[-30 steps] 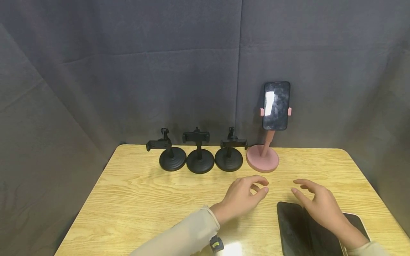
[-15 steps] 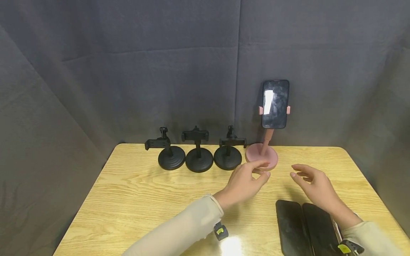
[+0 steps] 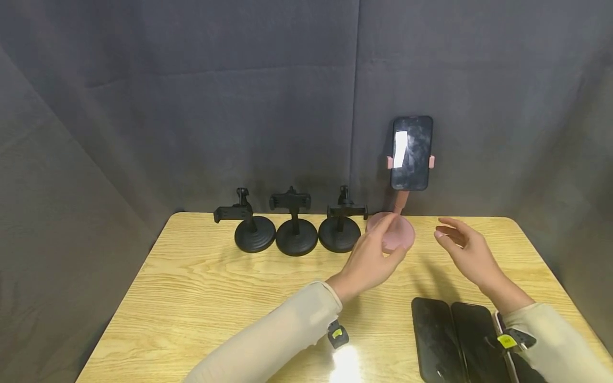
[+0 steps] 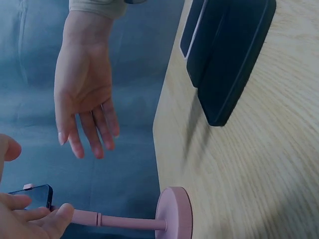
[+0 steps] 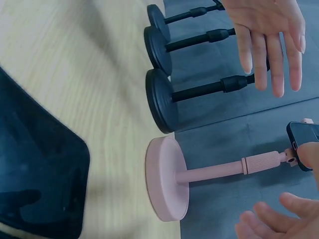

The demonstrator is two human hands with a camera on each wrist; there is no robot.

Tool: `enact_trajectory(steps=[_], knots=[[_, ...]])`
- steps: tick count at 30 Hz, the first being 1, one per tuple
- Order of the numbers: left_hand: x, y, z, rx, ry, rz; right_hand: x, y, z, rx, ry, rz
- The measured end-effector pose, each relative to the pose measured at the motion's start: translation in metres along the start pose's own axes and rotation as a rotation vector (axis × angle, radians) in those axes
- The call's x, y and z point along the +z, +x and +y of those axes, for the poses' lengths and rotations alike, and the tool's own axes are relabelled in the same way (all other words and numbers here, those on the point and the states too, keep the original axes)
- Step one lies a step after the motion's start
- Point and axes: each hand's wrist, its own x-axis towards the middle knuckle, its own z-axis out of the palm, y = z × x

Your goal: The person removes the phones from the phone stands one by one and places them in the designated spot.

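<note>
A pink phone stand (image 3: 402, 234) stands at the back right of the table, with a dark phone (image 3: 412, 153) clamped upright in its holder. My left hand (image 3: 367, 260) is raised in front of the stand's round base, partly covering it in the head view. Level with it, to the right of the stand, hovers my right hand (image 3: 471, 256). Both hands have relaxed, spread fingers and hold nothing. In the right wrist view the pink base (image 5: 167, 179) and stem show between the hands, apart from the fingers.
Three black phone stands (image 3: 255, 234) line up left of the pink one, their clamps without phones. Several phones, including a black phone (image 3: 437, 338), lie side by side at front right, partly under my right sleeve. A grey curtain (image 3: 239, 106) hangs behind the wooden table (image 3: 191, 303).
Both hands have moved forward and up from the front of the table towards the pink stand. The right arm has uncovered more of the phones. The stands stay put.
</note>
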Motion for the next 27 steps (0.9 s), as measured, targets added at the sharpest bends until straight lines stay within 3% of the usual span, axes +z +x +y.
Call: enact_trajectory(steps=[13, 18, 27], knots=[[0.005, 0.025, 0.013, 0.033, -0.112, 0.046, -0.003, 0.033, -0.007, 0.077, 0.111, 0.021], [0.004, 0.037, 0.021, -0.049, -0.229, 0.059, -0.004, 0.046, -0.010, 0.076, 0.155, 0.029], [-0.001, 0.060, 0.036, -0.172, -0.317, 0.137, -0.010, 0.067, -0.024, 0.088, 0.268, 0.047]])
